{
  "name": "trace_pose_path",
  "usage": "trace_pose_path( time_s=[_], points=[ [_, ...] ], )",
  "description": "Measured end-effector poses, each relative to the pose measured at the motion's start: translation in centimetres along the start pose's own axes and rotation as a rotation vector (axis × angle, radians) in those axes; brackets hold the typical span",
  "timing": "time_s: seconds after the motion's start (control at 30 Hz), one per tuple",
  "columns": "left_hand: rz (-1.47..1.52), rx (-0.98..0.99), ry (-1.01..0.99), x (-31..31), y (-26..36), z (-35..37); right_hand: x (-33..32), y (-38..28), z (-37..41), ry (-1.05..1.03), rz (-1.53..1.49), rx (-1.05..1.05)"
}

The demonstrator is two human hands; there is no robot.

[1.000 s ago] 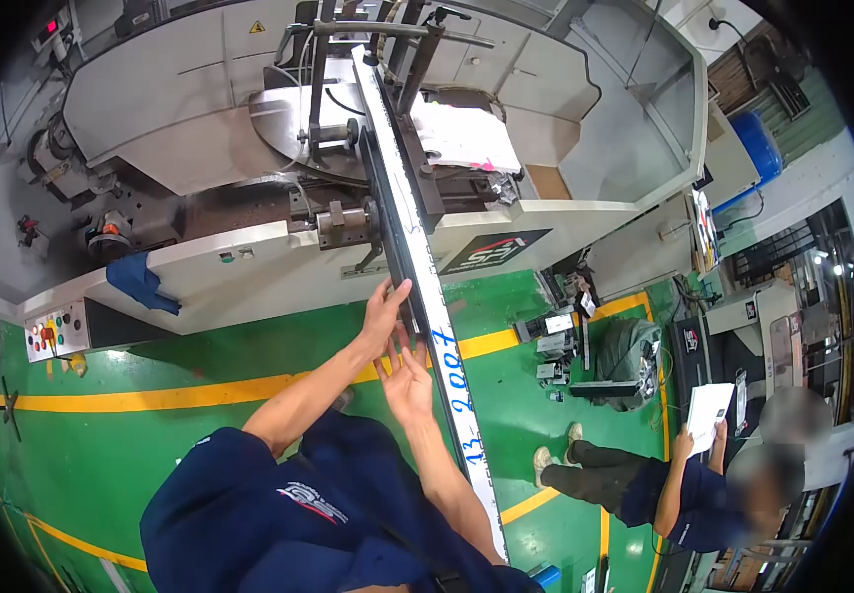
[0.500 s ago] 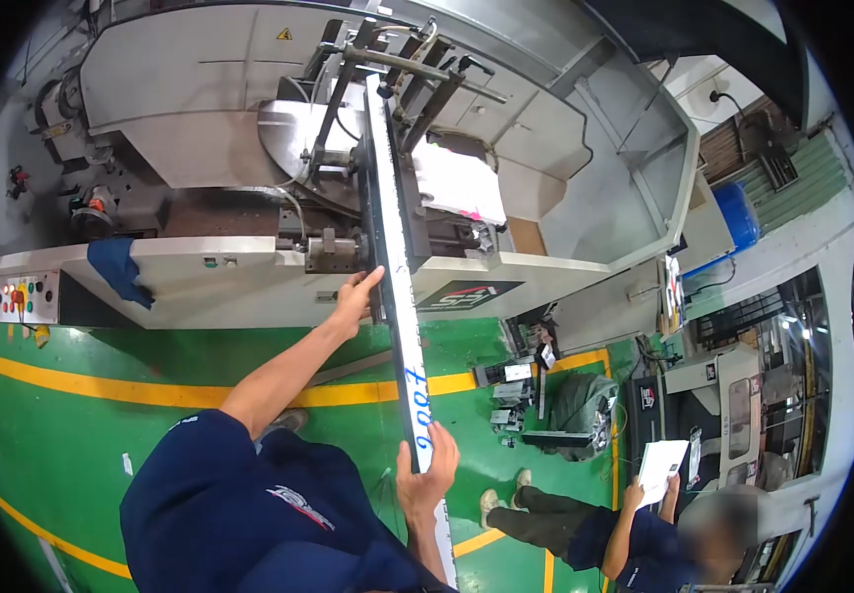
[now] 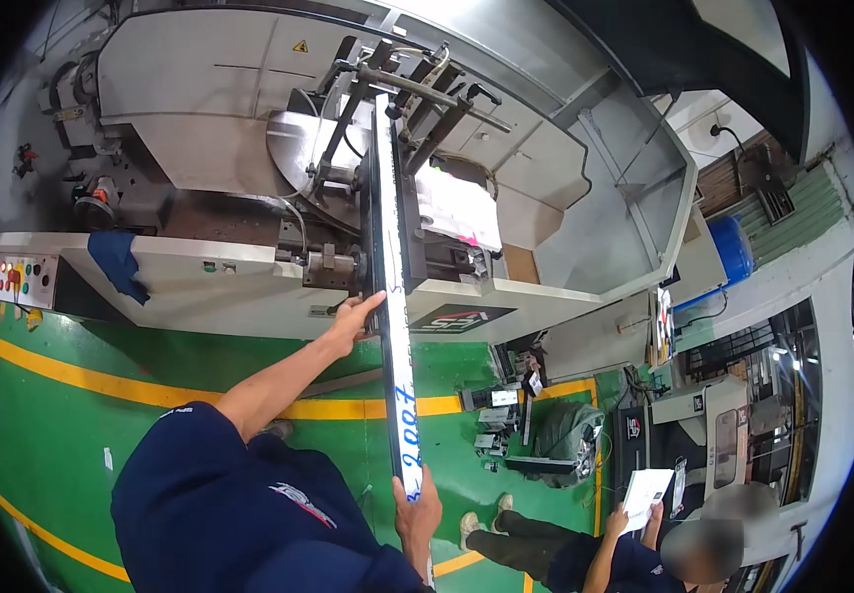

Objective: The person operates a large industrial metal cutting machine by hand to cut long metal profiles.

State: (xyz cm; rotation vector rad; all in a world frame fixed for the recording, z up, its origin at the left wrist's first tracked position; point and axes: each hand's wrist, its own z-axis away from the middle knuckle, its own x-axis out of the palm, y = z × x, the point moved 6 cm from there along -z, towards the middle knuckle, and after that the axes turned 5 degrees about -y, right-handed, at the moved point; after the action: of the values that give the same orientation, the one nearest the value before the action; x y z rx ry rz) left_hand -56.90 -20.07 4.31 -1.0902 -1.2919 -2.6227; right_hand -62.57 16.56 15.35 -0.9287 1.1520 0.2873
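A long white-and-black bar (image 3: 399, 361), with blue handwritten digits on its white face, runs from the clamps of a large machine (image 3: 200, 292) down towards my body. My left hand (image 3: 355, 318) grips the bar's left side just outside the machine's front panel. Lower down, my right hand (image 3: 418, 511) is wrapped round the bar below the digits. The bar's far end lies between the upright posts, beside a round metal disc (image 3: 293, 153).
A co-worker (image 3: 595, 553) holds white papers (image 3: 646, 497) at the lower right. Dark metal parts (image 3: 496, 420) and a plastic-wrapped item (image 3: 567, 440) sit on the green floor. A button panel (image 3: 24, 281) is at the far left, near a blue cloth (image 3: 116, 263).
My right hand is lower in the view, and more of the blue digits shows above it. The bar looks more upright. The whole view has shifted slightly.
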Motion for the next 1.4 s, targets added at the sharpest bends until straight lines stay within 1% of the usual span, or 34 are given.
trace_pose_path(
  time_s=[0.1,0.2,0.3,0.37,0.43,0.53,0.6,0.67,0.73,0.83,0.87,1.07,1.17,1.27,1.4],
  points=[
    [0.013,0.038,0.002,-0.2,-0.5,-0.1,0.0,0.0,-0.2,0.004,-0.016,0.003],
    [-0.027,0.029,-0.005,-0.1,-0.4,0.1,0.2,0.3,-0.2,0.006,-0.028,0.005],
    [0.025,0.021,-0.023,-0.3,-0.7,0.5,0.4,0.7,-0.5,0.028,-0.027,-0.005],
    [0.080,-0.063,-0.026,-1.3,-1.1,2.5,0.5,0.8,-0.2,0.019,-0.024,-0.017],
    [-0.064,0.024,0.085,-5.9,-3.0,2.5,0.3,0.5,-0.4,0.014,-0.029,-0.016],
    [-0.738,0.461,0.403,-14.1,-1.3,4.2,0.6,0.7,-0.4,0.036,-0.081,-0.050],
    [-1.213,0.901,0.673,-15.7,4.7,8.3,0.5,0.8,-0.4,0.029,-0.096,-0.038],
    [-1.539,0.975,0.924,-17.1,10.0,10.5,0.1,0.3,-0.4,0.029,-0.084,-0.036],
    [-1.840,0.865,0.958,-19.3,13.8,10.4,0.2,0.3,-0.5,0.039,-0.093,-0.043],
    [-1.972,0.752,0.644,-24.3,15.4,8.2,0.1,0.3,-0.5,0.027,-0.101,-0.036],
    [-2.018,0.716,0.608,-24.3,15.6,8.1,0.1,0.4,-0.6,0.034,-0.090,-0.034],
    [-2.135,0.734,0.534,-24.4,15.5,7.9,0.0,0.2,-0.3,0.038,-0.073,-0.003],
    [-2.133,0.675,0.566,-24.5,15.2,7.5,0.1,0.3,-0.2,0.033,-0.067,0.008],
    [-2.141,0.660,0.642,-24.2,14.7,7.5,0.0,0.1,-0.2,0.025,-0.069,0.013],
    [-2.064,0.676,0.636,-23.8,14.5,8.0,-0.2,-0.1,-0.1,0.041,-0.048,-0.008]
  ],
)
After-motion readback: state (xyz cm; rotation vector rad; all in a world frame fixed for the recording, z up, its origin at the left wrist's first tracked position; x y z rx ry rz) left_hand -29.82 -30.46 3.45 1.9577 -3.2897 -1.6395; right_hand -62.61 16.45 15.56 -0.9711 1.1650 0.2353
